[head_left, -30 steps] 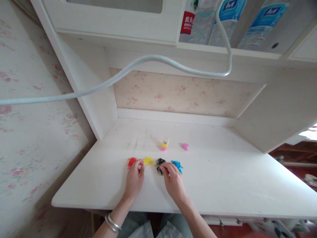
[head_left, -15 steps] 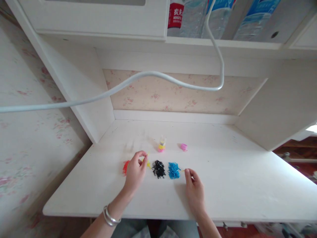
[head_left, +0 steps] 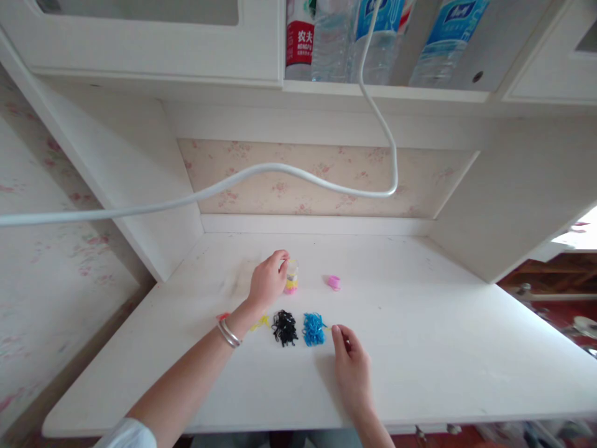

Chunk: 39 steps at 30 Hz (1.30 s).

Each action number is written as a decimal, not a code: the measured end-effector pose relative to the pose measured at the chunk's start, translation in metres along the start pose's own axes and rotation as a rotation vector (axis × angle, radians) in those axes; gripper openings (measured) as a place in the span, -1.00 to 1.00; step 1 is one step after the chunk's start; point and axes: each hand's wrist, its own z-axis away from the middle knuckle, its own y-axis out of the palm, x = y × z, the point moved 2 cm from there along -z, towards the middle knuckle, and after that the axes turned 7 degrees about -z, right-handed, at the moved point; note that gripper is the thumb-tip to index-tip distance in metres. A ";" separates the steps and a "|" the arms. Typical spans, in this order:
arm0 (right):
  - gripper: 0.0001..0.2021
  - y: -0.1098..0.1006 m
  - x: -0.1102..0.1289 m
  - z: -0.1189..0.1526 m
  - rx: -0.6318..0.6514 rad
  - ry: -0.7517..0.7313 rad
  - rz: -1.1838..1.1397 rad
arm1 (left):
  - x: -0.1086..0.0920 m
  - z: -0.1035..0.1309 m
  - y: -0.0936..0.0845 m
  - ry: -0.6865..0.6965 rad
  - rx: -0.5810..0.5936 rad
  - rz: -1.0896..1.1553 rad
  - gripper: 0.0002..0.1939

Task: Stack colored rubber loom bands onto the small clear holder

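Our right hand (head_left: 353, 359) pinches a yellow strand (head_left: 329, 328) — likely light, soft, best held by one end — but we can't tell what our left hand (head_left: 268, 281) holds.

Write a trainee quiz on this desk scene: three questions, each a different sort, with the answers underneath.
1. Multiple choice: which pile lies between the yellow pile and the blue pile?
a) red
b) black
c) green

2. True or false: the left hand is nearer to the clear container than the right hand is.

3. Short answer: what colour is the small piece pinched in the right hand?

Key:
1. b, the black pile.
2. True; the left hand is right at the clear container, while the right hand is beside the blue pile.
3. Yellow.
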 end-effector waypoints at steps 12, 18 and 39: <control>-0.58 -0.001 0.003 0.001 -0.012 -0.034 -0.018 | 0.007 -0.001 0.005 0.107 0.159 0.179 -0.63; -0.54 -0.001 0.004 0.002 -0.029 -0.031 -0.009 | 0.017 -0.003 -0.007 0.103 0.216 0.216 -0.63; -0.52 0.003 0.010 0.007 -0.055 -0.070 0.023 | 0.058 0.141 -0.039 -0.102 0.406 -0.492 -0.77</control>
